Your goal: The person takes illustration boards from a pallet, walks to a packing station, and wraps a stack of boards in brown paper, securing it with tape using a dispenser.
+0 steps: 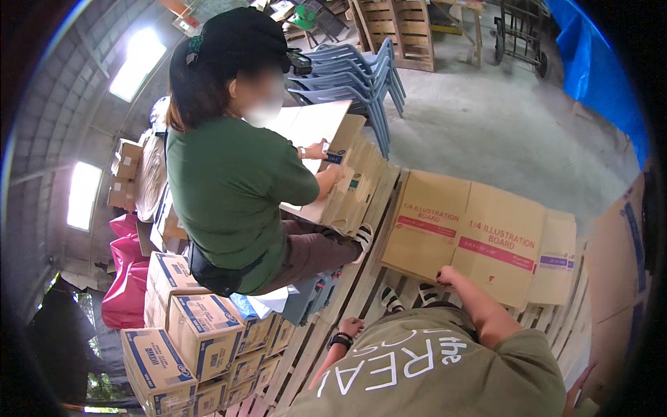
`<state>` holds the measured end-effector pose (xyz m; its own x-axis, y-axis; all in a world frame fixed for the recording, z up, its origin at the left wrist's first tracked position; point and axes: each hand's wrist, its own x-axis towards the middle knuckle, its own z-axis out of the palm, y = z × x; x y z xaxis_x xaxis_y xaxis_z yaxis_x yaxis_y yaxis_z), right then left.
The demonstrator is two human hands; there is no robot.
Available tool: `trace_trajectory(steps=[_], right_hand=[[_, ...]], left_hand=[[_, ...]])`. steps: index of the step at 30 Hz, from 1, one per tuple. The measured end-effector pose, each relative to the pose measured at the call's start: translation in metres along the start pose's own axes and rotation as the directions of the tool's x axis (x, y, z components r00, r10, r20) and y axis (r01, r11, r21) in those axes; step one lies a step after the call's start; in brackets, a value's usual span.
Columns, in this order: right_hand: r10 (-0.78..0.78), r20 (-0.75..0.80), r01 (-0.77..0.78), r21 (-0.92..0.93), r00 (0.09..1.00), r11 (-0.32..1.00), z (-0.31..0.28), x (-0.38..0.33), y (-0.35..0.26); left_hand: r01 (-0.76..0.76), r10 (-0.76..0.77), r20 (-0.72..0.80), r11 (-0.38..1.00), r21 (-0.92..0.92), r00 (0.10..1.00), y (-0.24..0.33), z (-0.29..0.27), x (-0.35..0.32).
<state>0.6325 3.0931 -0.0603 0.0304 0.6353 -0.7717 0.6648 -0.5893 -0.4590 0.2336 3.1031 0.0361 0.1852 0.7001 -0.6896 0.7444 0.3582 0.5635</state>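
The flat carton (462, 236) lies folded on the wooden pallet (347, 299) in front of you, its near edge toward your body; it holds nothing, being collapsed. More flattened cartons (361, 184) stand stacked on edge just to its left, beside the seated co-worker (229, 181) in a green shirt. Closed boxes (201, 326) with blue print are piled at lower left; their contents are not visible. Your right hand (448, 276) rests on the near edge of the flat carton, forearm bent and reaching forward from your body; its fingers are curled over the edge, gripping it. Your left hand (351, 325), with a dark watch (340, 340) at the wrist, sits on the pallet slats well apart from the carton, fingers loosely curled and holding nothing. Stacked blue chairs (361, 76) stand beyond on the concrete floor (486, 132).
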Motion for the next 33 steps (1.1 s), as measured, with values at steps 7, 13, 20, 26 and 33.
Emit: trace_trajectory(steps=[7,13,20,26,33], right_hand=[[-0.042,0.029,0.043,-0.025,0.999,0.999,-0.013,-0.003,0.004],[-0.030,-0.053,0.030,-0.009,0.998,1.000,-0.026,-0.022,0.013],[0.076,-0.023,-0.072,0.149,0.997,0.986,-0.041,-0.031,0.041],[0.057,-0.036,-0.054,0.082,0.998,0.995,-0.046,-0.026,0.049],[0.026,-0.008,-0.025,0.089,1.000,0.996,-0.046,-0.019,0.040]], left_hand=[[0.043,-0.043,-0.006,0.995,0.086,0.999,0.021,0.006,-0.008],[0.055,-0.058,0.034,0.995,0.085,0.998,0.041,0.013,-0.004],[-0.040,0.037,0.044,0.996,0.085,0.998,0.048,0.028,0.015],[-0.046,0.047,-0.006,0.995,0.092,0.999,0.055,0.031,0.008],[-0.009,0.012,-0.020,0.994,0.109,1.000,0.056,0.032,-0.003]])
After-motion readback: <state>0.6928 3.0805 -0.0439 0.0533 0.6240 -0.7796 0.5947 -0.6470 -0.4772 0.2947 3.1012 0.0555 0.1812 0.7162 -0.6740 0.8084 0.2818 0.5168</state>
